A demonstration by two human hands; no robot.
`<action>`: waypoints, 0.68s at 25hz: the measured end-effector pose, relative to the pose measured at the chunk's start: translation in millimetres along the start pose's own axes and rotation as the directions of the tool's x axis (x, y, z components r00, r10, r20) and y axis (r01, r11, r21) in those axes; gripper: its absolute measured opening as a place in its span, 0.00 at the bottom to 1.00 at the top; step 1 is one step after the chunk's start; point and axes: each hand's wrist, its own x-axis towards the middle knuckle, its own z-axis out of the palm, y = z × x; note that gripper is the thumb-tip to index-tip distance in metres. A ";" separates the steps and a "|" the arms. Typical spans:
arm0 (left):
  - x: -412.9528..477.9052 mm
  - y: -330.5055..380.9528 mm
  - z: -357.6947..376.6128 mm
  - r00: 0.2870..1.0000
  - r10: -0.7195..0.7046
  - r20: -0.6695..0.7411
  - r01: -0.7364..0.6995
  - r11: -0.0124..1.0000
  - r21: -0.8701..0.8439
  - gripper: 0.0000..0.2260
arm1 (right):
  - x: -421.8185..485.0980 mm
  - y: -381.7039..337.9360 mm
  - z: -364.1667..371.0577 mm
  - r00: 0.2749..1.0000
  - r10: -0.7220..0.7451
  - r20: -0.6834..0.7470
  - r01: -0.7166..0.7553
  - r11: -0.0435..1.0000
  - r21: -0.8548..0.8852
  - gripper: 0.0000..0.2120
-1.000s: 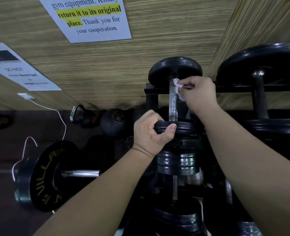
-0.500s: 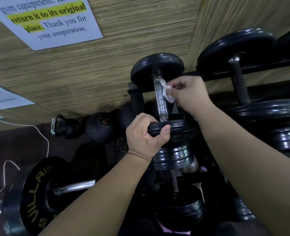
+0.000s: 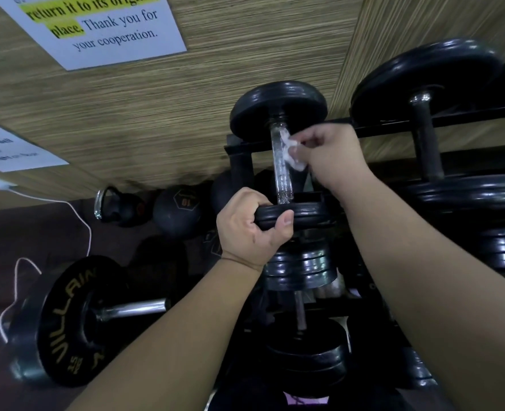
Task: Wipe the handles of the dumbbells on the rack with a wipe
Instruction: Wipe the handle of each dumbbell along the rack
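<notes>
- Dumbbell handle (image 3: 282,169): running between both hands; seeming rigid, heavy, chrome-slick.
- Wipe (image 3: 293,155): soft, being pinched in right hand (image 3: 332,155) against handle.
- Left hand (image 3: 249,232): clenching round near plate (image 3: 307,214), steadying.

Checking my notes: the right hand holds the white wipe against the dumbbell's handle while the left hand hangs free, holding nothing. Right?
Not quite. The left hand is not free: the head view shows it gripping the dumbbell's near plate. The rest stands: the right hand holds the white wipe against the handle.
</notes>
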 end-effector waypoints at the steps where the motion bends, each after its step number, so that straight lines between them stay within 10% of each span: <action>1: -0.3 0.8 -0.2 1.000 -0.001 0.002 0.001 1.000 0.004 0.34 | 8.8 -3.4 3.1 0.999 -0.013 -0.047 0.013 1.000 0.008 0.05; 9: 0.6 2.4 -1.6 1.000 -0.010 0.010 0.010 1.000 0.019 0.35 | -25.0 11.3 -12.4 0.979 0.064 0.194 -0.056 0.997 -0.047 0.08; 17: -0.4 2.5 -1.0 1.000 -0.015 0.002 0.015 0.999 0.043 0.35 | 3.3 -10.1 5.3 1.000 0.009 -0.017 -0.008 0.999 0.049 0.05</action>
